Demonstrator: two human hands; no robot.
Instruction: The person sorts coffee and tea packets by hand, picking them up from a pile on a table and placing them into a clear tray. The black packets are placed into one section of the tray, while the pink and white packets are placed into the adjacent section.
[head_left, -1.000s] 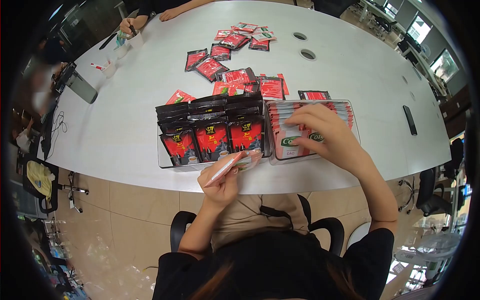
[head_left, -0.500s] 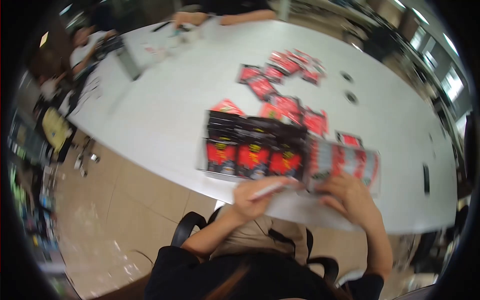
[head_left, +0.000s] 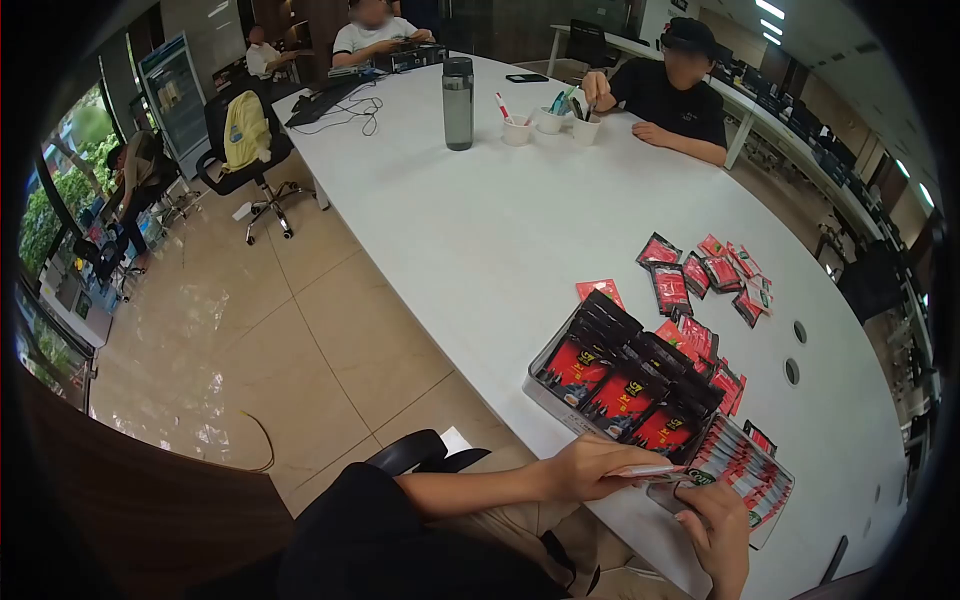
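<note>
My left hand (head_left: 585, 470) is closed on a thin, light-coloured sachet (head_left: 648, 469) seen nearly edge-on, just over the front of the box. My right hand (head_left: 716, 532) is beside its far end, thumb apart from the bent fingers, fingertips right at the light red and white sachets (head_left: 752, 470) packed in a shallow tray. Left of that tray, a box (head_left: 541, 378) holds upright black and red coffee sachets (head_left: 622, 400) in three rows. Loose red sachets (head_left: 672, 288) lie scattered behind the box, some overlapping.
Across the white table (head_left: 430, 235) a person in black (head_left: 668, 100) reaches into white cups (head_left: 586, 130) holding pens. A grey bottle (head_left: 458, 105) stands at the far left, near cables (head_left: 350, 112). Two round holes (head_left: 792, 371) pierce the tabletop at right. An office chair (head_left: 245, 140) stands beyond the left edge.
The head view has swung left and up, bringing the room and the other people into sight. My left hand still holds the sachet; my right hand stays by the tray.
</note>
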